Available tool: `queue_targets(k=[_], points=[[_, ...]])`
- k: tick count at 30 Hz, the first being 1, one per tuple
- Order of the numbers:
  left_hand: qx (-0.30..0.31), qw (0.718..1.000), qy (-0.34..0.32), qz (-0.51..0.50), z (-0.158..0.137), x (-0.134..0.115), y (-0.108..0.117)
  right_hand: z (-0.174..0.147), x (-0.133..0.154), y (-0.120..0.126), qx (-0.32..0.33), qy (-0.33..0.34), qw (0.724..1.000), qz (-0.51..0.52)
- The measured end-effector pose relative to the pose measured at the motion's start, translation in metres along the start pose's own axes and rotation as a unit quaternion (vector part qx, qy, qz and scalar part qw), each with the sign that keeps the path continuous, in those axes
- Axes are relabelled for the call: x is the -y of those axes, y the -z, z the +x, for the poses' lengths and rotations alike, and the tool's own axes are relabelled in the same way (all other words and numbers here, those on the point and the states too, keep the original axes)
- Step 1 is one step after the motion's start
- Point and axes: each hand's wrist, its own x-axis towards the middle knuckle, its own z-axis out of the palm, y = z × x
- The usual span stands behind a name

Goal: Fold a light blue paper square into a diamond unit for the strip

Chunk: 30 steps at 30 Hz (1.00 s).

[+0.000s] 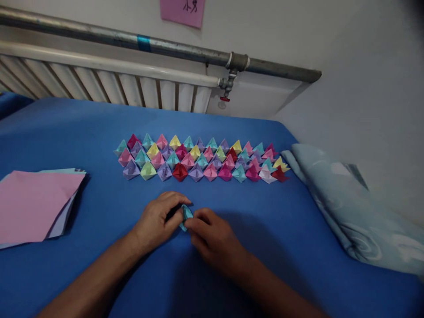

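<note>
Two hands pinching teal paper in front of the boats

From the head view, here we are, and all eyes are going to the rows of boats (195, 172): folded paper, sitting close together, showing pink, purple, teal, yellow, green and red. Just this side of the boats, the teal paper (187, 215) is sitting between two sets of fingertips! The left hand (160, 218) is gripping it narrowly from one side, thumb below and fingers curling above. The right hand (213, 234) is closing on the opposite edge, thumb and fingers pinching tightly. It is a small piece, tilting between them, and the fingers are covering a good part of it; whether it is touching the blue surface (82, 123) below, I cannot tell.

Left of the boats and a little nearer the person, a stack of sheets (36, 203) is lying flat, pink on top, paler ones peeking out underneath. Right of the boats, a pale patterned cloth (347, 212) is lying folded beside the wall. Behind the boats, a white radiator (109, 86) is standing, with a metal pipe (185, 49) running above it, a red-handled valve (227, 86) hanging from it, and higher still, a pink note (185, 11) showing handwriting.
</note>
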Motion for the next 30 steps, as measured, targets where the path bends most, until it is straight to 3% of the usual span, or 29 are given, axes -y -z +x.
queue_targets(k=[5,12,20,24,30], points=[[-0.002,0.999,0.036,0.035,-0.006,-0.005,0.004,-0.001,0.003,0.008,-0.049,-0.009,0.999,0.018],[0.029,0.997,0.064,0.024,-0.007,-0.004,0.007,-0.004,0.01,0.003,-0.018,-0.04,0.999,0.012],[0.06,0.982,0.18,0.01,-0.007,-0.012,0.014,0.0,0.002,0.001,-0.071,-0.063,0.995,0.014],[0.021,0.99,0.142,0.018,-0.007,-0.009,0.012,-0.001,0.006,0.0,-0.065,-0.076,0.995,0.011],[0.09,0.991,0.093,-0.027,-0.012,-0.008,0.011,0.0,0.008,-0.005,-0.044,-0.088,0.995,-0.029]])
